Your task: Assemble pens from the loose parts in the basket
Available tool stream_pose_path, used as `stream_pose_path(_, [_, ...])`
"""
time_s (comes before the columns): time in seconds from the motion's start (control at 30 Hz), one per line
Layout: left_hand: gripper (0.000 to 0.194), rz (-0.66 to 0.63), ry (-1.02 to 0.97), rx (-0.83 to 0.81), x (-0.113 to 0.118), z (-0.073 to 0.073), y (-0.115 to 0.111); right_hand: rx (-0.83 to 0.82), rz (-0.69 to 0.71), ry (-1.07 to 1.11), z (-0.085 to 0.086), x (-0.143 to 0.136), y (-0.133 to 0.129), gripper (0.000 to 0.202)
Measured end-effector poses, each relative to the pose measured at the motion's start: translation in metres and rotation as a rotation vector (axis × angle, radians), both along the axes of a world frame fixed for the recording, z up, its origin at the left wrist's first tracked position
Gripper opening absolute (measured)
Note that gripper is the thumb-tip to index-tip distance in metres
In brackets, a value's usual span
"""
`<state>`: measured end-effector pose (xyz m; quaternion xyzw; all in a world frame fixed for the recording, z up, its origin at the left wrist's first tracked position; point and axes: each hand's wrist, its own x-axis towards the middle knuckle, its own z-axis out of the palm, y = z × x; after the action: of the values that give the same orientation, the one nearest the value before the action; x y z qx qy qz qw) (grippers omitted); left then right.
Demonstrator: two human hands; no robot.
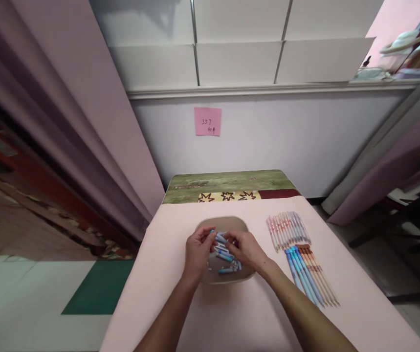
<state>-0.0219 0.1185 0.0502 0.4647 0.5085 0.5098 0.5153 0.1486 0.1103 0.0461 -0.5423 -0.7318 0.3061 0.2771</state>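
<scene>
Above a grey-beige plastic bin [228, 223], my left hand [198, 250] and my right hand [247, 249] face each other, both closed in a pinch. Between their fingertips is a blue pen piece [220, 238], with a brighter blue end at the left thumb. Fingers cover part of it, and whether it is one piece or two joined is unclear. Inside the bin lie several loose blue and white pen parts [226, 270], with tiny pale bits near its left wall.
To the right lie rows of pens: red-and-white to lilac pens [288, 230] at the back, blue pens [304, 276] and brown-topped pens [320, 276] in front. A pale pink cover [165, 254] lies over the table. A pink note [208, 121] sticks to the wall behind.
</scene>
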Motion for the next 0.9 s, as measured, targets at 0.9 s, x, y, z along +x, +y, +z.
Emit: stream_pose_path(0.9, [0.03,0.056,-0.296,-0.217,-0.005,0.0,-0.02,-0.067,-0.048,-0.108,0.002,-0.002,0.003,0.026])
